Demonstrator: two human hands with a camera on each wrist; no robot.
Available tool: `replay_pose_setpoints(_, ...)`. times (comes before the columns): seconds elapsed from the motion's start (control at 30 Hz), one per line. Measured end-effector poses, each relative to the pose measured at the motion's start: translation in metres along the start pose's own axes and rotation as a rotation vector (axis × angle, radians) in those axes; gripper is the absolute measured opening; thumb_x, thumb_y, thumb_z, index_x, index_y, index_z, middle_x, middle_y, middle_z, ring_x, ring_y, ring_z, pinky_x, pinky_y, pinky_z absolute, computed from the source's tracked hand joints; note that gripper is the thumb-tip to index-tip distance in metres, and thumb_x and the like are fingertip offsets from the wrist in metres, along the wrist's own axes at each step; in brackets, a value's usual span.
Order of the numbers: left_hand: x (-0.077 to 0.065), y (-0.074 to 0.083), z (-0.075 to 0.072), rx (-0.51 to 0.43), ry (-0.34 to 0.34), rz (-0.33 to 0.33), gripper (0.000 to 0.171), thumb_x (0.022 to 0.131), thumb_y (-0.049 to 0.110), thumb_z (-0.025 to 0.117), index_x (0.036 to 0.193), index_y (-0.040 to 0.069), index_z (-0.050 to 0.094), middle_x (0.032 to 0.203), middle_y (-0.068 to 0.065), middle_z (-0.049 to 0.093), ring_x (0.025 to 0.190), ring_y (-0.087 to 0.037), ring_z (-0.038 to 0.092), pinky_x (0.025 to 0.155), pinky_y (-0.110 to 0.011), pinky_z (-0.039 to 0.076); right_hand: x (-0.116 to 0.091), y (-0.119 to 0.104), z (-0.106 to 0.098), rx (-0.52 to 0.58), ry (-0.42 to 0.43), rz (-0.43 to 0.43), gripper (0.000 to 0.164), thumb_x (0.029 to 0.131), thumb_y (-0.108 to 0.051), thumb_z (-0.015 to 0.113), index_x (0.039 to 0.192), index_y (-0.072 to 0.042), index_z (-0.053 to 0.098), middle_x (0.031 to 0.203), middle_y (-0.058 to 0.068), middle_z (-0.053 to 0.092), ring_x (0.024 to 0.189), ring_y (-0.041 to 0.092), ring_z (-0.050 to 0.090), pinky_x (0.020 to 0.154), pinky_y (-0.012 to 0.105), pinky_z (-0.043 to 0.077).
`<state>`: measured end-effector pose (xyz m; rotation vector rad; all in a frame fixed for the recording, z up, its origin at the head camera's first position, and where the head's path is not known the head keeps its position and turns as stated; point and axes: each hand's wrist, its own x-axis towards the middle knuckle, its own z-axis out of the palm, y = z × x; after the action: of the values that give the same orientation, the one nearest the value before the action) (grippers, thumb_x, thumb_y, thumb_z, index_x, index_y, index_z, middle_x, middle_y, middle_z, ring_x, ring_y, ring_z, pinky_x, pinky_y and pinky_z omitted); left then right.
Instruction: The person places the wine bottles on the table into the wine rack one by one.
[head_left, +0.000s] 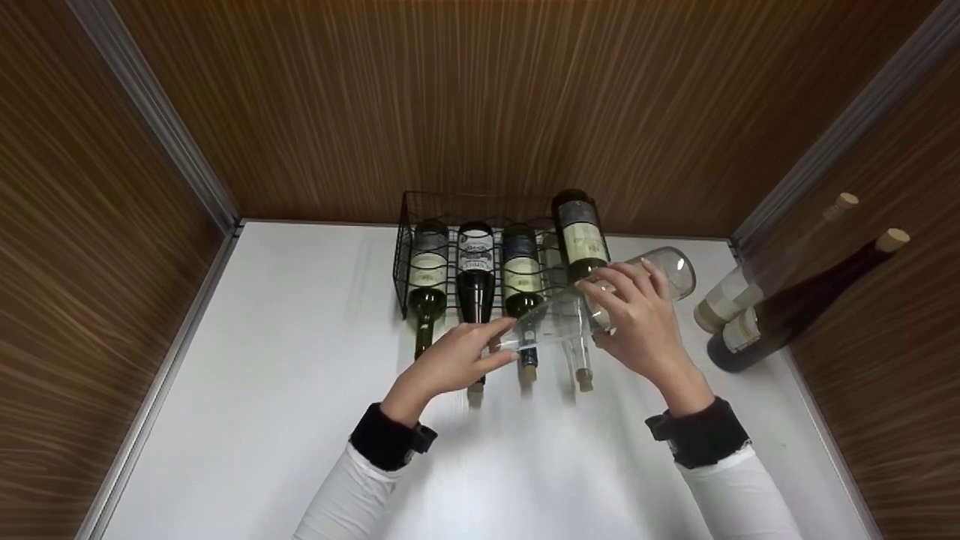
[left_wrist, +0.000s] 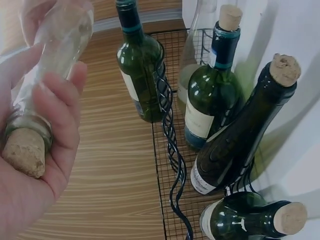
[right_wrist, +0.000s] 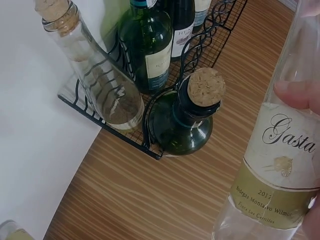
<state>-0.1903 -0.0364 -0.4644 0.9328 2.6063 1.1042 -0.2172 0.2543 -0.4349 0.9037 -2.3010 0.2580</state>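
Observation:
Both hands hold a clear glass wine bottle (head_left: 551,319) tilted over the front of a black wire wine rack (head_left: 400,259). My left hand (head_left: 454,358) grips the neck, and its cork (left_wrist: 25,152) shows against the palm in the left wrist view. My right hand (head_left: 637,322) is wrapped around the body near the base, beside the cream and gold label (right_wrist: 272,175). In the rack's lower row lie green bottles, a dark bottle (head_left: 476,289) and another clear bottle (head_left: 581,364), necks toward me. One green bottle (head_left: 581,232) lies higher, at the right end.
On the right stand a corked clear bottle (head_left: 727,296) and a dark corked bottle (head_left: 757,330), close together near the wood-grain side wall (head_left: 892,375). The rack sits on a white tabletop (head_left: 285,360) near the wood-grain back wall (head_left: 480,97).

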Motion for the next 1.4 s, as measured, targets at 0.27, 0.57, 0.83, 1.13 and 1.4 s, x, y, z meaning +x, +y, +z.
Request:
replay_pose_setpoints(0.27,-0.007,-0.001,0.009,0.015,0.092,-0.016,0.055,0.099,0.041,0.057,0.143,0.008,0.050,0.065,0.007,0.044,0.055,-0.008,0.040,0.054,-0.028,0.038,0.005,-0.003,0.008,0.061,0.015,-0.032,0.069,0.053,0.008,0.081,0.118,-0.012,0.070,0.122,0.011,0.062,0.120,0.035,0.051,0.112,0.062,0.016)
replay_pose_setpoints(0.57,-0.015,0.000,0.025,-0.055,0.284,0.002,0.050,0.100,0.043,0.056,0.137,0.009,0.056,0.075,0.003,0.060,0.058,-0.009,0.049,0.052,-0.026,0.043,0.006,-0.007,0.014,0.107,0.029,0.017,0.076,0.059,0.006,0.088,0.129,-0.011,0.064,0.138,0.017,0.052,0.133,0.039,0.042,0.114,0.060,0.013)
replay_pose_setpoints(0.83,-0.017,0.000,0.031,-0.290,0.415,-0.111,0.047,0.099,0.039,0.059,0.132,0.005,0.059,0.067,0.005,0.056,0.048,-0.006,0.048,0.048,-0.025,0.042,0.004,-0.011,0.011,0.232,0.040,0.192,0.079,0.072,0.000,0.086,0.142,-0.007,0.050,0.153,0.017,0.034,0.143,0.035,0.026,0.116,0.051,0.016)
replay_pose_setpoints(1.13,-0.015,-0.010,0.030,-0.455,0.526,-0.293,0.047,0.100,0.038,0.057,0.132,0.004,0.058,0.065,0.001,0.055,0.049,-0.008,0.041,0.046,-0.025,0.034,-0.013,-0.014,0.013,0.321,-0.064,0.284,0.071,0.082,-0.006,0.080,0.145,-0.008,0.048,0.154,0.016,0.032,0.142,0.037,0.027,0.114,0.053,0.022)
replay_pose_setpoints(1.4,-0.017,-0.016,0.027,-0.607,0.561,-0.342,0.047,0.101,0.032,0.057,0.134,-0.001,0.053,0.068,-0.012,0.057,0.048,-0.010,0.044,0.042,-0.021,0.034,-0.027,-0.015,0.011,0.373,-0.167,0.394,0.068,0.090,-0.020,0.075,0.149,-0.013,0.043,0.157,0.012,0.027,0.143,0.036,0.024,0.106,0.059,0.032)
